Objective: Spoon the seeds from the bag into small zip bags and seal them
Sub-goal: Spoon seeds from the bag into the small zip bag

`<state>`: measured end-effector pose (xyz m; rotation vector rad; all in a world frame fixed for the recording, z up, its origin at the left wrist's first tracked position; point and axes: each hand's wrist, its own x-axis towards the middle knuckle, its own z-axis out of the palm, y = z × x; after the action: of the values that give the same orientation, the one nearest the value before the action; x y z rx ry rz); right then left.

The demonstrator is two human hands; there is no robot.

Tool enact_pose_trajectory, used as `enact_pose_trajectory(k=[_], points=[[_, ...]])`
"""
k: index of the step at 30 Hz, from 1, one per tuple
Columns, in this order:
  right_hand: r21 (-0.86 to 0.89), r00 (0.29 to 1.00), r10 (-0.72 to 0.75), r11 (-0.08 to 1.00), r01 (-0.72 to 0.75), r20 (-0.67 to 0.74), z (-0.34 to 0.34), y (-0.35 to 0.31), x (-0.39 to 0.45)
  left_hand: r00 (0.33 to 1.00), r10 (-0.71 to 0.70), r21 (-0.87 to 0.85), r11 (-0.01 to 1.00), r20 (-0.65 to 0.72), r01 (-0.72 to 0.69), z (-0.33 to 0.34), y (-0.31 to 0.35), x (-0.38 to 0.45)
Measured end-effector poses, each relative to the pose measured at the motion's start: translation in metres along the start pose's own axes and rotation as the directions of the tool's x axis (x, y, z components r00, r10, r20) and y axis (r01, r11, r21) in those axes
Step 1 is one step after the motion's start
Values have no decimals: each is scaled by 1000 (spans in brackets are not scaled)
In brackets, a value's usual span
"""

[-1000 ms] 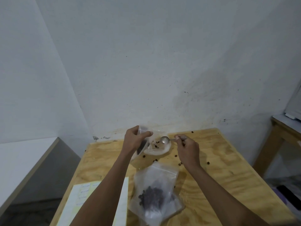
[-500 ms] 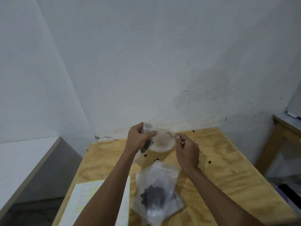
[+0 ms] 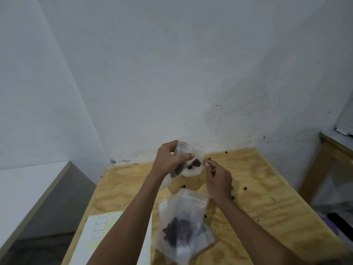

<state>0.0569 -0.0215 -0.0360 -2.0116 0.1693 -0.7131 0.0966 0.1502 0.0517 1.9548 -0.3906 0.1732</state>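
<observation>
My left hand grips a small clear zip bag by its top, held up above the far part of the wooden table; dark seeds show in its lower part. My right hand pinches the handle of a metal spoon, whose bowl carries dark seeds just right of the small bag. Under the spoon sits a white bag of seeds, open at the top. Near the table's front lies a sealed zip bag with dark seeds.
Loose seeds are scattered over the table around my right hand. A sheet of yellow and white labels lies at the front left. A white ledge runs along the left; another wooden table stands at the right. The wall is close behind.
The spoon dipped into the white bag and came up loaded with seeds beside the small bag. My left hand lifted the small bag slightly higher.
</observation>
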Motion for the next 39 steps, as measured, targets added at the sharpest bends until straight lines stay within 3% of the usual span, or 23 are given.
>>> enact_pose_trajectory(k=[6, 13, 18, 23, 28, 31, 35, 39], points=[[-60, 999, -15, 998, 17, 45, -4, 8, 2, 1000, -3, -6, 1000, -24, 3, 3, -8, 2], [151, 990, 115, 981, -125, 77, -3, 9, 5, 994, -57, -235, 972, -97, 32, 13, -4, 18], [171, 968, 187, 962, -215, 166, -6, 11, 9, 988, -112, -274, 959, -110, 78, 23, -5, 35], [276, 899, 380, 859, -430, 219, -8, 8, 15, 977, -174, -326, 937, -122, 126, 26, -12, 45], [273, 867, 418, 831, -485, 269, -10, 1, 17, 967, -213, -382, 912, -138, 146, 26, -11, 44], [328, 805, 495, 740, -588, 326, -11, -2, 18, 967, -217, -395, 907, -134, 148, 27, -14, 43], [375, 739, 583, 637, -673, 337, -13, -5, 18, 975, -179, -329, 936, -135, 127, 24, -19, 41], [409, 726, 611, 602, -686, 317, -14, -6, 21, 982, -144, -249, 962, -123, 110, 16, -19, 33]])
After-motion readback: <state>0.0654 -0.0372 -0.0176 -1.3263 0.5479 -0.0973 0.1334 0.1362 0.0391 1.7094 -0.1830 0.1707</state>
